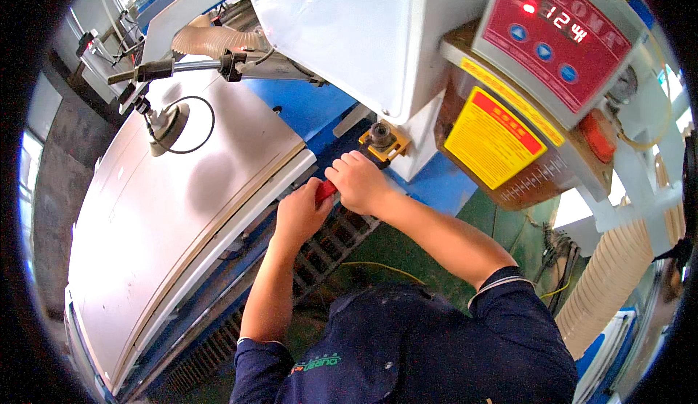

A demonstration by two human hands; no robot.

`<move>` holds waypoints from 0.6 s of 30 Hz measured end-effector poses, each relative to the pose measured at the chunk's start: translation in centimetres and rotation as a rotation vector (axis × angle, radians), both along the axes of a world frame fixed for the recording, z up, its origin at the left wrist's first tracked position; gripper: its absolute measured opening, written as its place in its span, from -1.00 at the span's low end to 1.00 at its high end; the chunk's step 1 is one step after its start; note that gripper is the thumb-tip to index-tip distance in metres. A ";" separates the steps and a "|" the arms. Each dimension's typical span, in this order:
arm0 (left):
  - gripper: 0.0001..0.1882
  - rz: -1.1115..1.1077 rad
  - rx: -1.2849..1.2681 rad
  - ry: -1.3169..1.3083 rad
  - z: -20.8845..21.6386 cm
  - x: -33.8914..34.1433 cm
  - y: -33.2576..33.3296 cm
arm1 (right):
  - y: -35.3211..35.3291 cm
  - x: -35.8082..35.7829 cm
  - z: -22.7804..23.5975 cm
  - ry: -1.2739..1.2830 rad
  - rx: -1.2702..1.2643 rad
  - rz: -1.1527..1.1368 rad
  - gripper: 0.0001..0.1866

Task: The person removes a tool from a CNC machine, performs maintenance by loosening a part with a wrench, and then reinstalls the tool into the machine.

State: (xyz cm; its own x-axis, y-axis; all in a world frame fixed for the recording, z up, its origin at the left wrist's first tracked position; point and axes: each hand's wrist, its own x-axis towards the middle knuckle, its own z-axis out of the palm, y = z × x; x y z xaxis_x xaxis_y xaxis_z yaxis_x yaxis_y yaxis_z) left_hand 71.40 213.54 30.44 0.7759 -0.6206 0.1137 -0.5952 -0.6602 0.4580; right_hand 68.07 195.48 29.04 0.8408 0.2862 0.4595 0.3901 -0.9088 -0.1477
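Hanging on the machine's brown side panel, a yellow rectangular warning label [493,138] with a red band along its top sits to the right of the hands, tilted with the panel, and a narrow yellow strip label [512,101] runs along the panel's upper edge just above it. Higher still, a red control panel [556,33] in a pale grey frame carries three round blue buttons in a slanting row and a small lit red display. A round red knob [598,136] shows at the panel's right end. Below the white machine housing [363,33], a black knob on a yellow bracket [383,141] stands just above the right hand [361,184]. Both hands meet at the edge of the grey metal table [167,208], where a red-handled tool [325,190] lies between them. The left hand [302,215] is closed around the lower part of the red handle, fingers curled together, and the right hand is clamped over its upper end, hiding the tip, so what the tool touches cannot be told. The two hands touch each other, with only a short stretch of red visible between them. A ribbed beige hose [611,273] hangs at the far right.
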 end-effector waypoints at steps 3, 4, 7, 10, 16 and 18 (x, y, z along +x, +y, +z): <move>-0.66 0.053 0.006 -0.021 -0.9 0.7 -0.1 | -0.1 0.2 -0.2 -0.015 0.047 0.023 -0.94; -0.67 0.075 -0.001 0.003 -1.2 0.8 -0.3 | -0.3 -0.3 0.1 -0.066 0.080 0.021 -0.94; -0.65 0.172 -0.104 0.171 -3.7 0.0 0.7 | 0.0 -3.8 -0.2 -0.248 0.249 -0.148 -0.75; -0.66 0.260 -0.344 0.395 -8.9 -2.6 1.0 | 0.5 -8.8 -3.1 -0.008 0.601 -0.287 -0.68; -0.67 0.007 -0.628 0.694 -9.7 -10.5 -4.5 | 2.3 -12.4 -7.0 0.504 1.464 -0.358 -0.72; -0.60 -0.265 -0.620 0.560 -8.9 -10.0 -5.0 | 0.2 -13.3 -8.2 0.358 1.345 -0.410 -0.79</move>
